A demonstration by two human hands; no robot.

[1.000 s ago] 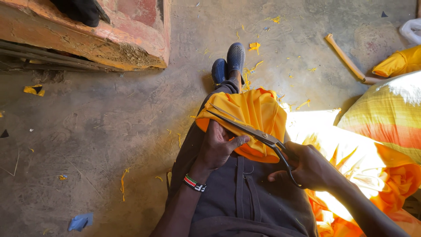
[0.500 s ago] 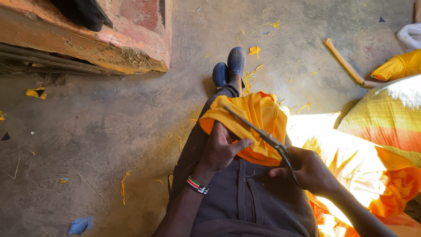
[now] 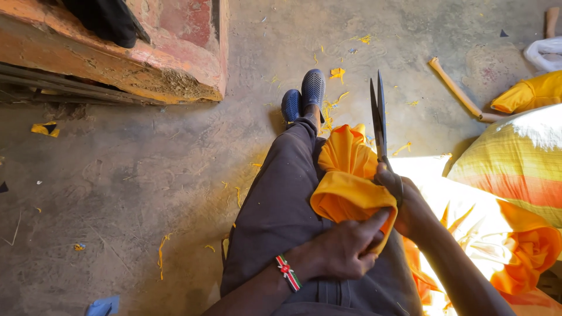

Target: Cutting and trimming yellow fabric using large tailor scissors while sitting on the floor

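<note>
I sit with my legs stretched out on a concrete floor, and folded orange cloth [image 3: 346,175] lies on my lap. My left hand [image 3: 345,251], with a striped beaded band at the wrist, pinches the near fold of the cloth. My right hand [image 3: 404,202] grips the handles of long metal scissors [image 3: 378,120]. The blades are shut together and point up and away from me, above the cloth. More orange cloth [image 3: 527,257] spills to my right.
A worn red and orange block [image 3: 146,58] with dark cloth on it stands at the far left. A striped sack [image 3: 515,164] and an orange bundle [image 3: 530,93] lie at right, with a wooden stick [image 3: 459,90] beyond. Orange scraps litter the floor around my blue shoes [image 3: 304,96].
The scissors lay slanted across the cloth with open blades; now they point straight away with blades shut. My left hand has slid from the top of the cloth to its near fold.
</note>
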